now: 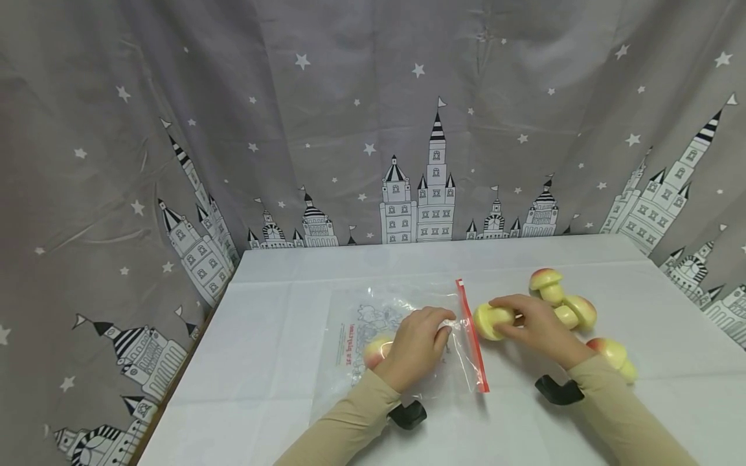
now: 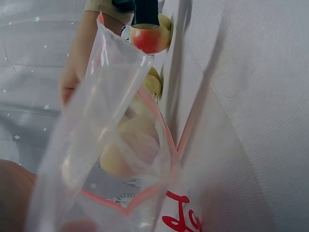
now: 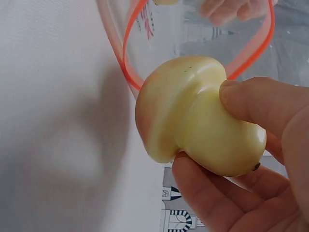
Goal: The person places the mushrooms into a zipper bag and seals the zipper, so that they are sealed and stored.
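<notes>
A clear plastic zip bag (image 1: pixel 338 346) with a red zip strip lies on the table, its mouth spread apart toward the right. Inside it is one yellow-and-red toy mushroom (image 1: pixel 377 351). My left hand (image 1: pixel 416 343) lies over the bag and pinches its upper film near the mouth; its fingertips are partly hidden in the left wrist view. Between thumb and fingers my right hand (image 1: pixel 542 330) grips another glossy toy mushroom (image 3: pixel 203 116) by its stem. The cap points at the bag's red-edged opening (image 3: pixel 126 53).
To the right, beyond my right hand, lie more toy mushrooms: one at the back (image 1: pixel 546 285), one beside it (image 1: pixel 577 312), and one near my right sleeve (image 1: pixel 612 356). A white cloth covers the table (image 1: pixel 245 388). Behind hangs a grey curtain (image 1: pixel 350 97) printed with castles.
</notes>
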### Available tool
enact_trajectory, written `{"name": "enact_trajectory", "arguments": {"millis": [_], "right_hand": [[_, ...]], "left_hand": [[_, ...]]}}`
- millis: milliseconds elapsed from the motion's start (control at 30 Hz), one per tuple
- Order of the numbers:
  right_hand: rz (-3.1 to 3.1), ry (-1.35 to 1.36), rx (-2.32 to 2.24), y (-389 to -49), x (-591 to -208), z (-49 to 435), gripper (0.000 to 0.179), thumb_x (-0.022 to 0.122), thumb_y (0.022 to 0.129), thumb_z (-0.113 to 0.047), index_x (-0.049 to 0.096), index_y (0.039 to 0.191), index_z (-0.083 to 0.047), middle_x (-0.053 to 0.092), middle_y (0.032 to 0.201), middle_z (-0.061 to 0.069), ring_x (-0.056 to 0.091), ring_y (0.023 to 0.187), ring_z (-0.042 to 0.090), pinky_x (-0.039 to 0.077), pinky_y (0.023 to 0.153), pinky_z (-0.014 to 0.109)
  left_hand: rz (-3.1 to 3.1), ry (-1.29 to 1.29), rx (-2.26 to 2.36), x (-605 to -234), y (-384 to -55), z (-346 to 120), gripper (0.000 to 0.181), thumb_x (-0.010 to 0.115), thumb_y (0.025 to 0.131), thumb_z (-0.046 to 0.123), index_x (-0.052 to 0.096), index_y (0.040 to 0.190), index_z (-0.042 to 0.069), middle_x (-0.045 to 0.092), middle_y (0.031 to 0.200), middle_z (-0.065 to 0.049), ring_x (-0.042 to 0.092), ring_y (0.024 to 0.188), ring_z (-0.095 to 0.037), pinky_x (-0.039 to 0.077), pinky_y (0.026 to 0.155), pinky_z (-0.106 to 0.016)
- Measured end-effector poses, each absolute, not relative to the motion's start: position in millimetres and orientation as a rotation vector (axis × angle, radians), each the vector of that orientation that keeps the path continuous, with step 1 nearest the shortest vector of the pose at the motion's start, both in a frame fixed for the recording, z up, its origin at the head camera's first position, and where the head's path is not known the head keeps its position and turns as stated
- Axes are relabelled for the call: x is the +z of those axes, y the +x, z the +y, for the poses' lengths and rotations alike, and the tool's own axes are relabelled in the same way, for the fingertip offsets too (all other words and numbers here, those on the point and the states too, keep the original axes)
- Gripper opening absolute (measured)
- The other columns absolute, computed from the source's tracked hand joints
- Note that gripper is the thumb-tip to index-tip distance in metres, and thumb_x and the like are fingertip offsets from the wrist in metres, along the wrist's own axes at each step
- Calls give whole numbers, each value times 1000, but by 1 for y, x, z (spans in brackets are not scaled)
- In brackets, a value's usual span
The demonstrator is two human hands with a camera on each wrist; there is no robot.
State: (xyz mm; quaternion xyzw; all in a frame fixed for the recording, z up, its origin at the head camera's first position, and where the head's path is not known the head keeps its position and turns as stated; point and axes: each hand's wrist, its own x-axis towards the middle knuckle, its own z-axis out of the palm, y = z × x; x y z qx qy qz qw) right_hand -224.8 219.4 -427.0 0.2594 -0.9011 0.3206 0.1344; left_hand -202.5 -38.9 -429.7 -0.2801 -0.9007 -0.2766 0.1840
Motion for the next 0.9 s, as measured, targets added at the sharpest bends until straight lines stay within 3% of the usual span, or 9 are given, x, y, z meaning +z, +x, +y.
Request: {"name": "enact_trajectory", "arguments": {"millis": [433,900], "right_hand": [[-2651,744,1016,-230,-432,205,39,81,80,-1,71,118,0,74,116,17,64,94,6,59,76,25],[-2577,812,1077,-233,-435,190,38,78,78,7,71,115,4,74,106,18,63,86,4,59,70,24]], "left_hand": [[-2540,-787,-778,-429,-202,-40,17,65,96,14,71,112,13,75,107,-2,71,99,-20,55,88,-34],[-2553,-789,-791,-426,-202,-41,19,64,97,13,71,115,13,75,111,-3,70,100,-21,55,89,-34]]}}
